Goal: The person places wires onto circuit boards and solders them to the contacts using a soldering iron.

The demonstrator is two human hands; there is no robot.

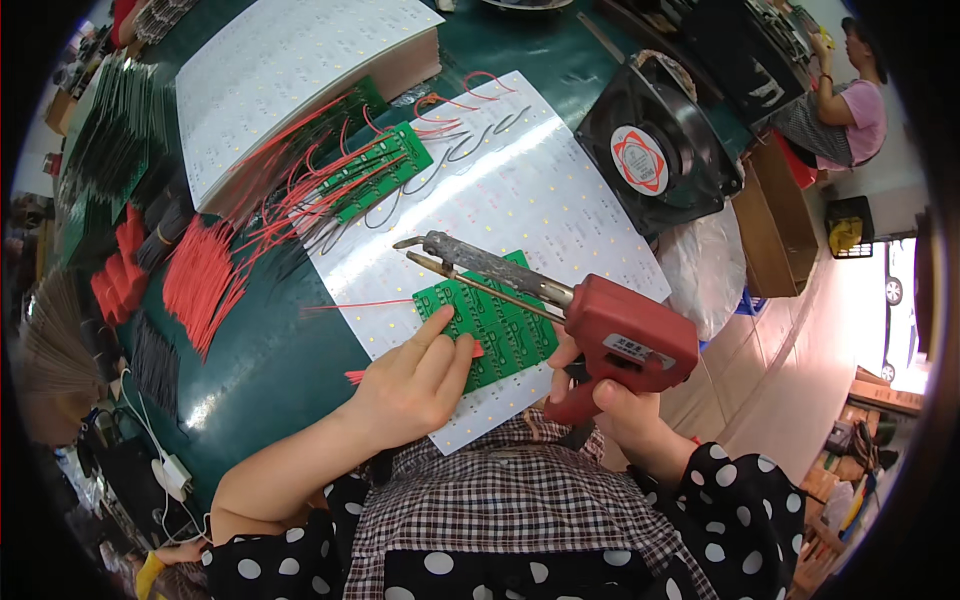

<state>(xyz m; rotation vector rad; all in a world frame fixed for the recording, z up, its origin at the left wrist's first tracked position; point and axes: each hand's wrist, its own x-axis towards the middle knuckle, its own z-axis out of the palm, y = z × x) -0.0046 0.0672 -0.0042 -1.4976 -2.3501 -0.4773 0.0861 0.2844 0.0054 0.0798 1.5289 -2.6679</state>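
Note:
My right hand [628,415] grips the handle of a red soldering gun [640,335]. Its dark barrel and thin metal tube point up and left, above a green circuit board [515,335]. The gun's tip is clear of the board. My left hand [415,385] rests at the board's left edge, index finger pressed near the corner and the other fingers curled. Short red wire ends [355,377] poke out on either side of that hand; the palm hides their middle. A single red wire [360,303] runs left from the board's upper left corner. The board lies on a white panel sheet [400,270].
Wired green boards [385,170] lie on the sheet's far part, beside a thick stack of white panels [300,75]. Cut red wires [200,280] and black wires [155,365] cover the green table's left. A black fan [660,140] stands at right; another person [840,110] sits beyond.

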